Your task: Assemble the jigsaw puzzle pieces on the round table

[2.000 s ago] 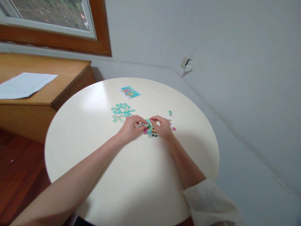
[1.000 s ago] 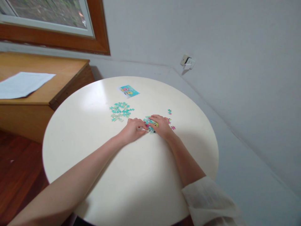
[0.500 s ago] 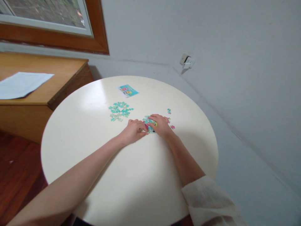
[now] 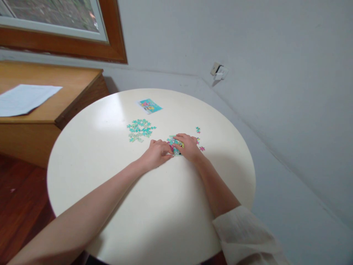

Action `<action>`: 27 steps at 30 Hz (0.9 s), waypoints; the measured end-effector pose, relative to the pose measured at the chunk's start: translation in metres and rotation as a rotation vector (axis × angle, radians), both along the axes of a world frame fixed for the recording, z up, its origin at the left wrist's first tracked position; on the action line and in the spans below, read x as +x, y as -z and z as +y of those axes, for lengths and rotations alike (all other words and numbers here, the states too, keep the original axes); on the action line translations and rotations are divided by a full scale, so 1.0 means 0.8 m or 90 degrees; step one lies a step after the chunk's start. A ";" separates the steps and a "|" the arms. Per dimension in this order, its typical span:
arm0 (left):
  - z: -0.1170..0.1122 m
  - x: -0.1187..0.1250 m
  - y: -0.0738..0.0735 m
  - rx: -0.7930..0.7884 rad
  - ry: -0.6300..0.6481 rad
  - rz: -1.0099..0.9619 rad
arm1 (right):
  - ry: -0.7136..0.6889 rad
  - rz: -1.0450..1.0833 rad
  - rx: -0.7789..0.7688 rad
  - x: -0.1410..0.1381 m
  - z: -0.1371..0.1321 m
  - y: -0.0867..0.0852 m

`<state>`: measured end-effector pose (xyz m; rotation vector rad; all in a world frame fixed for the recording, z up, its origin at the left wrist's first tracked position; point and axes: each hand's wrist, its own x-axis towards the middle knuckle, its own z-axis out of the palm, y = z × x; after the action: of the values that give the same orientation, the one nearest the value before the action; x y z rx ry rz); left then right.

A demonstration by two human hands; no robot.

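Fingers of the left hand lay bent at the left side of the puzzle, and we saw the thumb stretched out on our side of them, its tip by the puzzle's near edge. The back of the hand faced up, low over the worktop. This grip was narrow; we could not tell whether a piece sat between thumb and fingers. The left arm, bare as far as we could see it, made a long slant from the lower left.

The right hand lay palm down over the right part of the puzzle, fingers pointing left. Its grip was wider, thumb and forefinger apart, and between them we saw some of the printed surface. The right arm slanted in more steeply, with a pale sleeve near the elbow.

We had the puzzle flat on the worktop, near its middle, between the two hands. Pink showed on its left side, yellow next to the right hand, and pale green along its far edge. With the right side covered, we could not make out its long axis.

Loose pieces, teal and pale green, were spread left of the puzzle and farther away; a few stray pieces, some pink, lay just right of the right hand. Beyond them all, we saw a card lying askew, one corner aimed right.
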<state>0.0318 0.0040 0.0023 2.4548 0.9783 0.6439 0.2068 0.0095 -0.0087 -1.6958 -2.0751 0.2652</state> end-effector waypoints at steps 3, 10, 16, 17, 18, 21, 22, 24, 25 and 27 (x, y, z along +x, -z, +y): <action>0.000 0.000 0.001 0.002 0.001 -0.003 | 0.000 -0.004 0.004 0.000 0.000 0.000; 0.000 0.000 0.001 0.009 0.005 -0.002 | 0.000 -0.013 -0.002 0.000 0.001 -0.001; -0.001 -0.001 -0.002 0.025 0.014 0.020 | 0.000 -0.009 0.003 0.000 0.000 0.000; -0.001 -0.001 -0.002 0.027 0.014 0.021 | -0.001 -0.008 0.007 0.000 0.000 0.000; -0.001 -0.001 -0.002 0.029 0.014 0.023 | -0.003 -0.007 0.010 0.000 0.000 0.000; -0.002 -0.001 -0.003 0.031 0.014 0.026 | -0.001 -0.007 0.011 0.000 0.000 0.000; -0.002 -0.001 -0.003 0.032 0.013 0.027 | 0.001 -0.008 0.009 0.000 0.000 0.000; -0.002 -0.001 -0.004 0.032 0.011 0.029 | 0.002 -0.010 0.006 -0.001 0.000 0.000; -0.002 -0.001 -0.004 0.032 0.011 0.029 | 0.001 -0.011 0.005 0.000 0.000 0.000; -0.002 -0.001 -0.004 0.031 0.010 0.028 | -0.002 -0.013 0.007 0.000 0.000 0.000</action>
<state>0.0310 0.0025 0.0053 2.5273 0.9698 0.6181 0.2066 0.0097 -0.0090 -1.6948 -2.0903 0.2378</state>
